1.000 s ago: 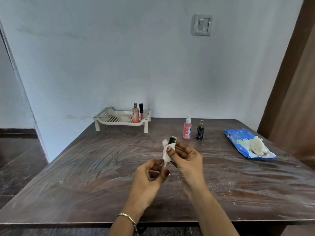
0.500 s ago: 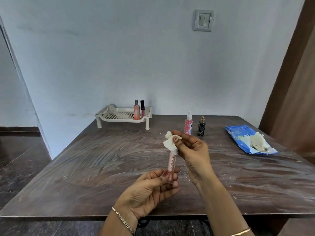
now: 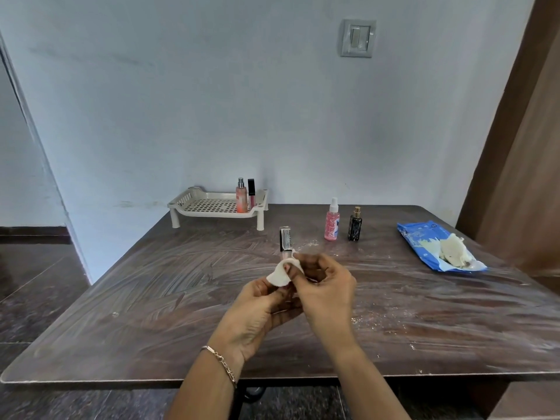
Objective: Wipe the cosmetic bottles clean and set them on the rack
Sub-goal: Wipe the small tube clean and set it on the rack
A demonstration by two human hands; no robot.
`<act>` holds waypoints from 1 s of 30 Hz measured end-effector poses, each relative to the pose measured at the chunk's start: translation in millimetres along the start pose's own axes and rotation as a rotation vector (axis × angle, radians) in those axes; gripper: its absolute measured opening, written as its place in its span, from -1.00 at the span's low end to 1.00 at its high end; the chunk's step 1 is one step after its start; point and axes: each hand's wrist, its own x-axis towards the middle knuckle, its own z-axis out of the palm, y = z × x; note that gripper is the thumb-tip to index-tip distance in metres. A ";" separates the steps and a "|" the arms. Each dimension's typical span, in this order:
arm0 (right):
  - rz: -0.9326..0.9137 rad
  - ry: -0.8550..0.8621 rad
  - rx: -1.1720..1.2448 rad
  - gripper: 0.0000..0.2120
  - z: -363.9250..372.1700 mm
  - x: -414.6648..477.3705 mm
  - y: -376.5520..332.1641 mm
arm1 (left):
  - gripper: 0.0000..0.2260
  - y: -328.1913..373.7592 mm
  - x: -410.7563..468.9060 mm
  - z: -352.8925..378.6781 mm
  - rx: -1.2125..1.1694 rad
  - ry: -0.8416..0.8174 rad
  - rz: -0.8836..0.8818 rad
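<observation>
My left hand [image 3: 257, 310] holds the lower end of a slim lip gloss tube [image 3: 285, 240] upright over the table; its black cap sticks up above my fingers. My right hand [image 3: 325, 286] pinches a white wipe [image 3: 280, 275] around the tube's clear pink body. A cream plastic rack [image 3: 212, 204] stands at the table's back, with a peach spray bottle [image 3: 241, 196] and a dark-capped pink tube [image 3: 251, 193] on its right end. A pink spray bottle [image 3: 331, 221] and a small black bottle [image 3: 354, 224] stand on the table right of the rack.
A blue wipes packet [image 3: 424, 241] with a crumpled white wipe [image 3: 454, 253] on it lies at the right of the dusty dark wooden table [image 3: 151, 298]. The wall is close behind the rack. A brown door is at the far right.
The right hand has slid the wipe down from the tube's cap to its body, so the black cap is bare now. Both hands sit lower and closer together.
</observation>
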 end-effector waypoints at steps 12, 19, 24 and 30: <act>-0.272 -0.100 -0.452 -0.80 -3.3 -15.3 6.1 | -0.84 10.5 22.0 -2.1 -0.376 0.018 -0.043; -0.530 -0.099 -0.661 -0.68 1.4 -13.1 12.6 | -0.47 16.1 30.9 2.3 -0.527 0.092 -0.145; -0.411 0.084 -0.457 -0.78 -0.8 -6.7 10.1 | -0.77 16.5 38.1 9.6 -0.694 0.114 -0.175; -0.269 0.151 -0.417 -0.88 -1.5 2.6 8.0 | -0.74 10.1 40.9 18.3 -0.729 0.133 -0.131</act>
